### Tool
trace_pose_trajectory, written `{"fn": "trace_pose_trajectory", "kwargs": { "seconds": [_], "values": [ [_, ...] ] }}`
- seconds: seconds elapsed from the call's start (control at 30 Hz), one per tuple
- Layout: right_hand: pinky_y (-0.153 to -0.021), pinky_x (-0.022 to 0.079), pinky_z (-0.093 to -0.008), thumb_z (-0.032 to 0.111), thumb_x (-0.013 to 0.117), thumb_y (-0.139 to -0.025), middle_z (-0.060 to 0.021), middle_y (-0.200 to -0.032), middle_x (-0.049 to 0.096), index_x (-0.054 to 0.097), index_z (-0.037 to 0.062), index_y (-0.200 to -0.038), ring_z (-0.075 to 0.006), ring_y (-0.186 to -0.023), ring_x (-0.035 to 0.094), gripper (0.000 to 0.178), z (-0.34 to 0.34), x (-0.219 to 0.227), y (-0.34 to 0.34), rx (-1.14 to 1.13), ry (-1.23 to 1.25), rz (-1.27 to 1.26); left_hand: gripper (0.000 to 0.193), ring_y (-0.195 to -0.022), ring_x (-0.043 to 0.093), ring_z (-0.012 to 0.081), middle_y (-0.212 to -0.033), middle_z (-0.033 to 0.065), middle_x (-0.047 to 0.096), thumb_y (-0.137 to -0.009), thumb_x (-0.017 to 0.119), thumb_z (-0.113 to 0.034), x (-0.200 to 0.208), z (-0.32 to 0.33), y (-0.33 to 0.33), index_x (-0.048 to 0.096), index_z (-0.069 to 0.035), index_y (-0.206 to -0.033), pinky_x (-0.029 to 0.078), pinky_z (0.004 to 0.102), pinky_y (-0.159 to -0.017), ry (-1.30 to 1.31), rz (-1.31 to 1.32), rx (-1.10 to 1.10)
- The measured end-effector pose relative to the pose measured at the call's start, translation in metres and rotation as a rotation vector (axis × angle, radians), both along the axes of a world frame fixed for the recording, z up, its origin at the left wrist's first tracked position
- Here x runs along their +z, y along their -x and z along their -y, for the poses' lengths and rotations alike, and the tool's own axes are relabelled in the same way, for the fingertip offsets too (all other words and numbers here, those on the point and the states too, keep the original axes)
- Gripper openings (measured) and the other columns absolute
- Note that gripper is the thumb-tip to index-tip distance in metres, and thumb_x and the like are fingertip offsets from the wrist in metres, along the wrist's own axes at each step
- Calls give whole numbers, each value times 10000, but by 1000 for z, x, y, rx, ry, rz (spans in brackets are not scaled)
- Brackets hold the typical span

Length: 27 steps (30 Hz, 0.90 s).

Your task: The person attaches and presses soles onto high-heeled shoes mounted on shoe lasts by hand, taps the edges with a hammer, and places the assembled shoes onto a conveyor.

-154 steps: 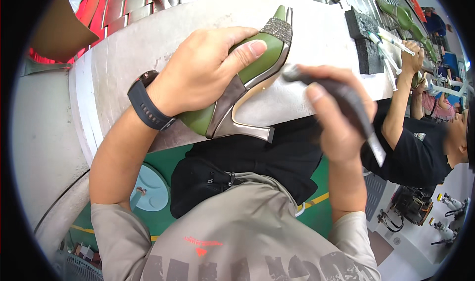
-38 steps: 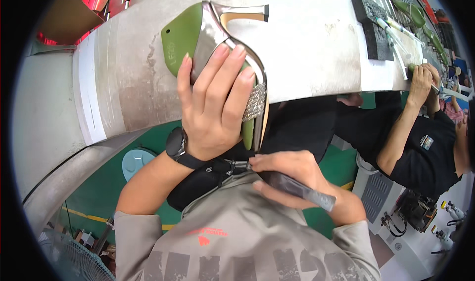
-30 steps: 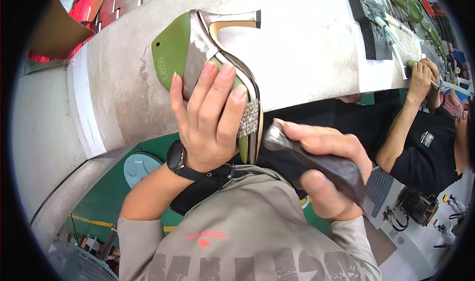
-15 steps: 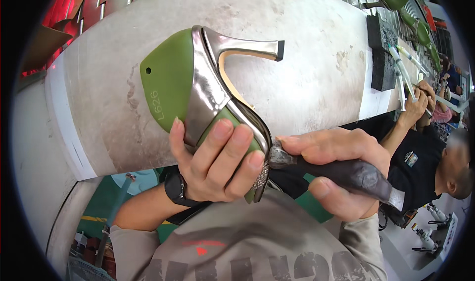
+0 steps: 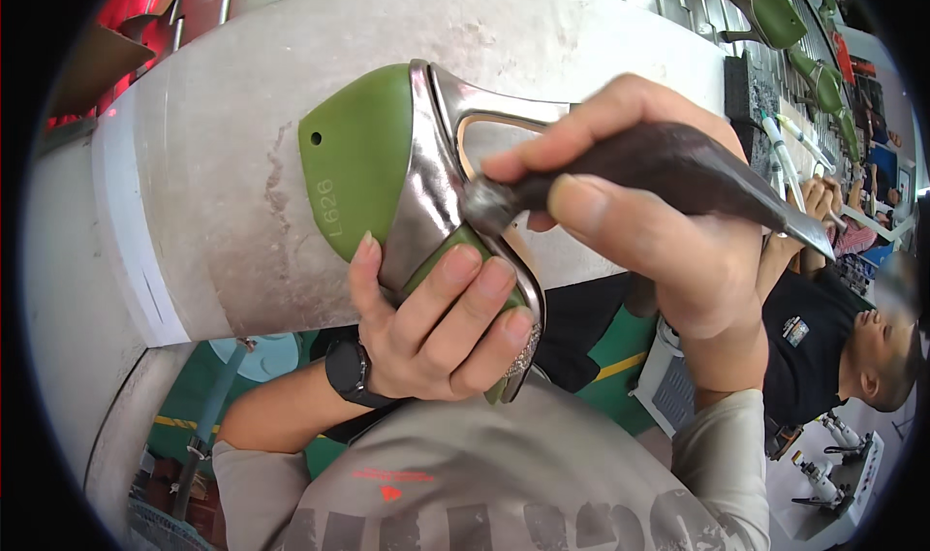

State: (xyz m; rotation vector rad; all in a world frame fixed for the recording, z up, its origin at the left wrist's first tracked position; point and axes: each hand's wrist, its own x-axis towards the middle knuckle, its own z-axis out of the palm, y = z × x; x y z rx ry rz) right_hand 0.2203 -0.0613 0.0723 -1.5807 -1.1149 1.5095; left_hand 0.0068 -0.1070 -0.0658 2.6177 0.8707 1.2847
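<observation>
One shoe [image 5: 356, 158]: green and bronze, on its side, heel end over the bench [image 5: 581, 28], toe end past the near edge by the shirt [image 5: 465, 454].
Left hand [image 5: 431, 343]: gripping the shoe's front half, four fingers bent over it; thumb hidden.
Right hand [image 5: 668, 246]: closed around the dark handle of a tool [image 5: 678, 158], hiding the shoe's heel tip.
Tool head [image 5: 487, 207]: rounded grey metal, at the shoe's bronze edge; whether it touches, I cannot tell.
Left wrist: dark watch [image 5: 346, 369].
Bench's right end: dark block [image 5: 749, 115], pale syringes [image 5: 782, 152] just beside it.
Upper right: more green shoes [image 5: 775, 13].
Far right: co-worker [image 5: 804, 347] in black.
</observation>
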Motion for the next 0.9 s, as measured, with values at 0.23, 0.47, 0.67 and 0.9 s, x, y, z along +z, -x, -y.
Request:
{"fn": "trace_pose_trajectory", "kwargs": {
  "seconds": [0.23, 0.47, 0.67, 0.9],
  "values": [
    [-701, 639, -318, 211, 504, -1104, -301, -1245, 702, 580, -54, -1243, -237, -814, 775, 309, 2, -21, 10, -283, -552, -97, 444, -1384, 577, 240, -1464, 49, 630, -995, 687, -210, 31, -26, 23, 561, -188, -1420, 319, 659, -1206, 104, -163, -182],
    [-480, 552, -266, 331, 488, -1092, -296, -1019, 731, 598, -45, -1080, -205, -528, 664, 392, 0, -5, 4, -350, -251, -53, 1268, -1476, 444, 472, -1631, 278, 390, -586, 967, -552, 68, -111, 25, 403, -5, -1581, 314, 624, -1204, 388, -334, -271],
    [-455, 533, -264, 294, 486, -1087, -285, -932, 723, 602, -38, -1028, -203, -495, 639, 357, -6, -24, 21, -550, -270, -155, 1278, -1431, 477, 489, -1586, 299, 436, -631, 869, -718, 57, -118, 27, 406, 12, -1572, 376, 594, -1137, 386, -305, -312],
    [-453, 496, -252, 280, 495, -1061, -233, -925, 755, 656, -54, -1024, -189, -490, 629, 372, -46, 6, 15, -320, -137, 14, 1247, -1415, 488, 498, -1579, 296, 441, -658, 878, -686, 58, -119, 24, 399, 8, -1577, 385, 585, -1127, 409, -286, -356]
  ]
}}
